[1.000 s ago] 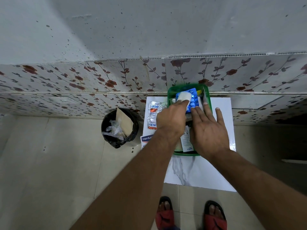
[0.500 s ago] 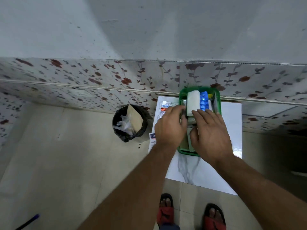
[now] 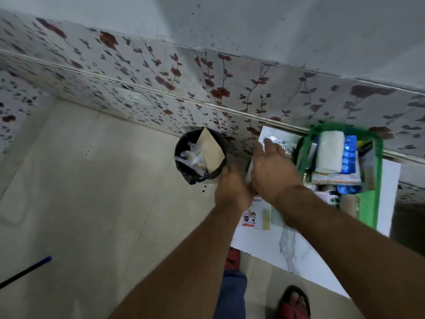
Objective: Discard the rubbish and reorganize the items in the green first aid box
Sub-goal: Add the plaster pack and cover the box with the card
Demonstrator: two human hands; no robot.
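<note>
Green plastic first aid box (image 3: 370, 210) sat on the white marble-pattern surface (image 3: 305, 256) by the floral wall, white gauze pack (image 3: 329, 151) and blue blister strips (image 3: 349, 155) inside. Both hands were left of it, near the black-lined bin (image 3: 199, 155). Right hand (image 3: 272, 171) was open over foil strips (image 3: 279, 142). Left hand (image 3: 231, 188) grip: couldn't tell, blurred.

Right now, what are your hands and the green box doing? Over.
Both hands out of box: left hand beside black bin, right hand over foil strips. Green plastic first aid box packed. Grip unclear, blurred.
</note>
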